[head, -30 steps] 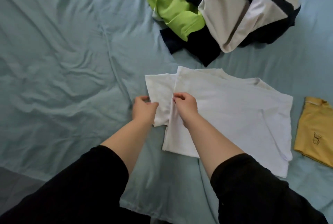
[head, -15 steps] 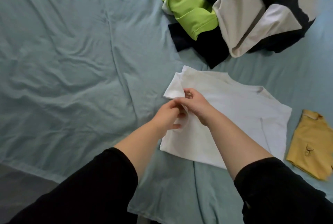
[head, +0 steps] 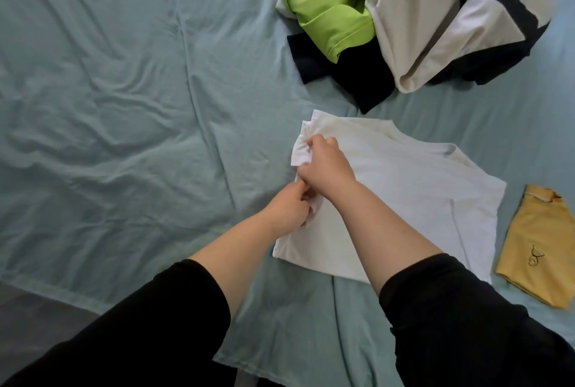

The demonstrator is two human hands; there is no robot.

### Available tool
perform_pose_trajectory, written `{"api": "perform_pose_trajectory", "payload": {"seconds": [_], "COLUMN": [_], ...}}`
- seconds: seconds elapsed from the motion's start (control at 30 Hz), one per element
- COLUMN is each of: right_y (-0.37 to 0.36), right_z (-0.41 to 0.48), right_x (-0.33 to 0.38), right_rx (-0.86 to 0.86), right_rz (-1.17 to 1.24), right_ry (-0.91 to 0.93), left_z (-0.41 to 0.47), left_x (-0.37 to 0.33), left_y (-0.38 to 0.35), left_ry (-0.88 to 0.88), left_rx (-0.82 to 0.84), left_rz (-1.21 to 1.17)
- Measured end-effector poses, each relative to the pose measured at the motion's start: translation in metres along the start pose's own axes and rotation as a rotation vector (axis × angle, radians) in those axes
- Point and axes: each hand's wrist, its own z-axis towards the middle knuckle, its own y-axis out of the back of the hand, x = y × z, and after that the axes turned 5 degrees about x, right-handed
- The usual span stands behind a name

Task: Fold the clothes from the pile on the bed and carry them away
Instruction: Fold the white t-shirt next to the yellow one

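Note:
A white T-shirt (head: 413, 196) lies flat on the pale blue bed sheet (head: 109, 112), right of centre. My right hand (head: 326, 165) grips the bunched sleeve at the shirt's left edge. Just below it, my left hand (head: 287, 210) pinches the same left edge of the white fabric. The two hands nearly touch. A pile of clothes (head: 404, 22) lies at the top right: lime green, black and white-grey pieces heaped together.
A folded mustard-yellow garment (head: 541, 249) lies at the right edge of the bed. The bed's near edge runs along the bottom left, with dark floor (head: 28, 312) beyond it. Wrinkled sheet fills the left half.
The sleeve that lay spread out to the left has been gathered in over the shirt's left edge. Both hands have moved together and slightly right.

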Motion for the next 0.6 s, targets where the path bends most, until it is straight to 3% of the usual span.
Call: {"api": "perform_pose_trajectory", "payload": {"seconds": [0.1, 0.2, 0.33, 0.4, 0.47, 0.53, 0.6], "right_y": [0.008, 0.021, 0.035, 0.039, 0.043, 0.041, 0.030], "right_z": [0.005, 0.007, 0.004, -0.008, -0.022, -0.030, -0.033], "right_x": [-0.009, -0.024, -0.040, -0.048, -0.053, -0.048, -0.032], "right_rx": [-0.140, -0.291, -0.229, -0.274, -0.430, -0.353, -0.040], "right_rz": [0.271, 0.670, 0.991, 1.047, 1.082, 1.225, 1.268], "right_ry": [-0.017, -0.161, -0.309, -0.261, -0.239, -0.178, -0.119], "left_z": [0.000, -0.003, -0.004, -0.003, -0.004, -0.006, -0.008], "left_x": [0.003, 0.005, 0.010, 0.015, 0.019, 0.020, 0.019], "left_y": [0.000, 0.000, 0.003, 0.005, 0.005, 0.001, -0.005], "left_ry": [0.013, 0.019, -0.010, -0.002, 0.013, 0.040, 0.063], "left_rx": [-0.024, -0.040, -0.301, -0.381, -0.439, -0.492, -0.503], "left_rz": [-0.069, -0.167, -0.302, -0.200, 0.007, 0.174, 0.293]}}
